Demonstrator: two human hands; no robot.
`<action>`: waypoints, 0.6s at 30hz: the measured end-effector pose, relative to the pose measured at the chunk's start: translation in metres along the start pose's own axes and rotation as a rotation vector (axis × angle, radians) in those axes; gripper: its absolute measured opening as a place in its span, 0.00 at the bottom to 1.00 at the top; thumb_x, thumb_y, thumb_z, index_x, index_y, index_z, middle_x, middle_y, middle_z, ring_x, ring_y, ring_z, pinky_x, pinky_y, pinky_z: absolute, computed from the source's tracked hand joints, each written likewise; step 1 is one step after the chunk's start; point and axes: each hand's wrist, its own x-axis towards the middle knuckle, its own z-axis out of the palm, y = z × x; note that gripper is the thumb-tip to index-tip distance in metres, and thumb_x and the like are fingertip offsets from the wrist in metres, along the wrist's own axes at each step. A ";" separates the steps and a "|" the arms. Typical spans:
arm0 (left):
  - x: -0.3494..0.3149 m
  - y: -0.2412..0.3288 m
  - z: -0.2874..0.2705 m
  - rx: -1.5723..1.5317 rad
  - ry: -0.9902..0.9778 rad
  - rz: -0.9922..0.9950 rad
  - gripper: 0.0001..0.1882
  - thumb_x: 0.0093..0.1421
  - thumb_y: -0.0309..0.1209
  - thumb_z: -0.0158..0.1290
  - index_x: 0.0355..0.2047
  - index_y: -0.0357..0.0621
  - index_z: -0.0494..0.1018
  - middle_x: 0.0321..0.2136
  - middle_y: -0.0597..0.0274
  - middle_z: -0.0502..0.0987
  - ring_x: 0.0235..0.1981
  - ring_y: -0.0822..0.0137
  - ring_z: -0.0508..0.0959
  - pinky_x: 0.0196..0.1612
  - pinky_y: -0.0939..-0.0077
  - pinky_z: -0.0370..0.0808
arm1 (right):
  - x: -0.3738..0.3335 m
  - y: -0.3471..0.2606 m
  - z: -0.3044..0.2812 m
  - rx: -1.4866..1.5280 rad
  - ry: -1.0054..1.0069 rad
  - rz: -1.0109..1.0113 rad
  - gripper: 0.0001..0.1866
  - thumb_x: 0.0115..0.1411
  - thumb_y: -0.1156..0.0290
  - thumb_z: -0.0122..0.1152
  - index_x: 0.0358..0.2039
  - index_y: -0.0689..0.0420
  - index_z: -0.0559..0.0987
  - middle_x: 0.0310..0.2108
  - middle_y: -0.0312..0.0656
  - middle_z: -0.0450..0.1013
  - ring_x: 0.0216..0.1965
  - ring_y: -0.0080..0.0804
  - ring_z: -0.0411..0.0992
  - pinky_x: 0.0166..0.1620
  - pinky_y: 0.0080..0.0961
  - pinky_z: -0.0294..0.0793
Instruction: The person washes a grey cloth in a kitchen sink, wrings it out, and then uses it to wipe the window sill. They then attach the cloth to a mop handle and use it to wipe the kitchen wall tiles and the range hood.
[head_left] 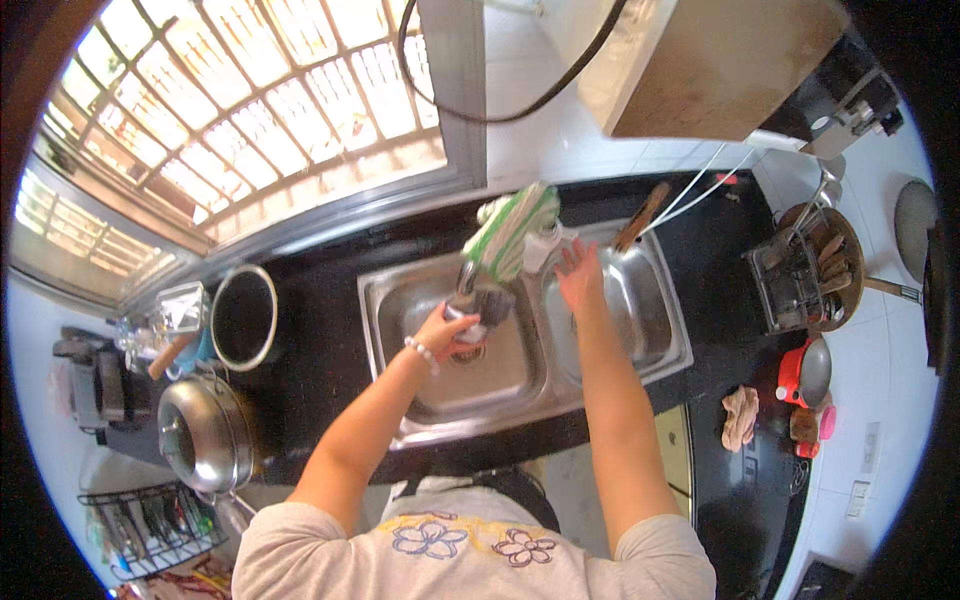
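- Double steel sink (pixel 640 375) set in a black counter (pixel 320 300), spanning the middle of the view; two basins side by side, left one holding the work.
- Steel pot (pixel 205 430) at 8 o'clock of the sink on the counter, dark round pan (pixel 243 318) just above it; dish rack (pixel 800 275) at 3 o'clock, well apart.
- Green-and-white striped cloth (pixel 512 232) draped over the tap between the basins, at 12 o'clock of the left hand.
- Left hand (pixel 445 332) over the left basin, fingers curled and clenched around a small white cup-like thing (pixel 470 330); bead bracelet on the wrist.
- Small white thing inside the left basin near the drain, directly under the dark tap spout (pixel 485 295). Long axis seemingly running from 8 toward 2 o'clock, mouth turned up toward the spout; too small to tell for certain.
- Right hand (pixel 580 275) over the right basin's rear edge, fingers spread, released, grasping nothing.
- Judged step: rinsing under the tap. Next move likely calls for turning the thing in the stream with a firm hold, wet surface being slippery.
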 end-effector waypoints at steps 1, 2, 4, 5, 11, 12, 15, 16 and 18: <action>0.002 -0.002 -0.005 0.036 0.009 -0.011 0.34 0.50 0.22 0.59 0.54 0.44 0.53 0.40 0.52 0.68 0.39 0.57 0.76 0.40 0.55 0.78 | -0.008 0.005 -0.003 -0.190 -0.009 -0.008 0.31 0.64 0.49 0.37 0.59 0.57 0.55 0.61 0.35 0.51 0.63 0.36 0.47 0.62 0.47 0.42; -0.006 -0.002 -0.003 0.112 0.052 -0.008 0.37 0.48 0.22 0.60 0.55 0.44 0.52 0.40 0.51 0.69 0.37 0.59 0.76 0.38 0.60 0.79 | -0.032 0.014 0.002 -0.397 -0.078 0.058 0.30 0.62 0.48 0.39 0.60 0.52 0.56 0.61 0.36 0.50 0.62 0.38 0.47 0.60 0.49 0.48; -0.011 -0.007 -0.005 0.251 0.018 0.048 0.41 0.46 0.23 0.62 0.57 0.45 0.49 0.40 0.51 0.70 0.35 0.63 0.76 0.34 0.69 0.78 | -0.076 0.038 0.028 -0.754 -0.036 0.265 0.31 0.58 0.47 0.47 0.59 0.44 0.57 0.61 0.37 0.53 0.58 0.42 0.56 0.48 0.52 0.64; -0.012 -0.016 -0.011 0.307 -0.055 0.097 0.44 0.46 0.24 0.63 0.58 0.45 0.48 0.40 0.51 0.70 0.35 0.64 0.76 0.33 0.73 0.77 | -0.102 0.054 0.029 -0.846 -0.256 0.225 0.30 0.57 0.47 0.51 0.56 0.48 0.63 0.59 0.38 0.57 0.54 0.41 0.61 0.49 0.45 0.65; -0.009 -0.052 -0.043 0.698 -0.186 0.422 0.51 0.38 0.30 0.67 0.57 0.44 0.46 0.44 0.54 0.68 0.45 0.66 0.70 0.44 0.70 0.71 | -0.164 0.131 0.034 -1.580 -0.139 -0.446 0.31 0.51 0.45 0.57 0.48 0.52 0.66 0.43 0.48 0.64 0.41 0.49 0.69 0.43 0.38 0.69; -0.014 -0.047 -0.039 0.810 -0.227 0.418 0.50 0.39 0.28 0.66 0.58 0.44 0.45 0.44 0.55 0.69 0.46 0.67 0.69 0.46 0.70 0.70 | -0.172 0.132 0.033 -1.599 -0.131 -0.536 0.30 0.52 0.44 0.57 0.48 0.50 0.66 0.41 0.45 0.64 0.40 0.48 0.69 0.41 0.39 0.69; -0.034 -0.043 -0.041 0.780 -0.300 0.420 0.35 0.40 0.30 0.65 0.47 0.41 0.60 0.39 0.58 0.72 0.40 0.68 0.72 0.43 0.72 0.70 | -0.197 0.133 0.048 -1.643 -0.275 -0.494 0.30 0.50 0.43 0.57 0.48 0.48 0.64 0.41 0.47 0.64 0.40 0.50 0.68 0.40 0.41 0.69; -0.053 -0.026 -0.030 0.815 -0.313 0.372 0.31 0.40 0.30 0.65 0.43 0.39 0.63 0.36 0.59 0.73 0.37 0.69 0.72 0.40 0.72 0.71 | -0.202 0.132 0.050 -1.681 -0.251 -0.493 0.30 0.51 0.41 0.54 0.48 0.45 0.65 0.39 0.46 0.65 0.39 0.50 0.69 0.38 0.41 0.70; -0.070 -0.018 -0.027 0.859 -0.317 0.406 0.18 0.39 0.29 0.65 0.29 0.37 0.69 0.27 0.61 0.75 0.29 0.73 0.71 0.32 0.71 0.72 | -0.209 0.135 0.049 -1.708 -0.252 -0.535 0.29 0.51 0.40 0.52 0.47 0.45 0.65 0.37 0.45 0.67 0.37 0.49 0.70 0.36 0.41 0.70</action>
